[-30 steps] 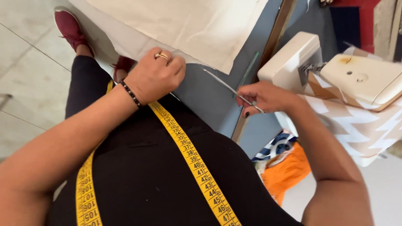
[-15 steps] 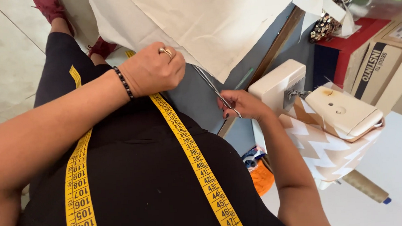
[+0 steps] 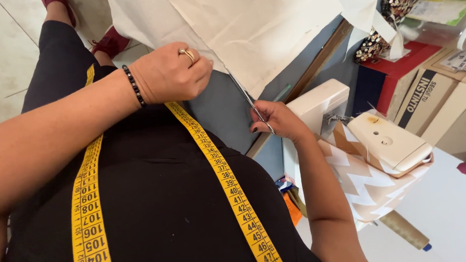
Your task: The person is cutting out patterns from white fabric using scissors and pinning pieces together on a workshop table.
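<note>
Scissors now closer to cloth edge than second ago, blades at hem over table. Right hand closed on handles. Left hand fisted, still pinching cloth edge. Cut looks underway.

Black top, black leggings, beaded black bracelet, gold ring, dark-painted nails, dark red shoes

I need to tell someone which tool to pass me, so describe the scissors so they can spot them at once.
Find the big sheet of cream fabric hanging over the grey table edge. At its lower edge, the right hand holds slim silver metal scissors. They are the only thin shiny blades there, pointing up toward the ringed left hand.
</note>
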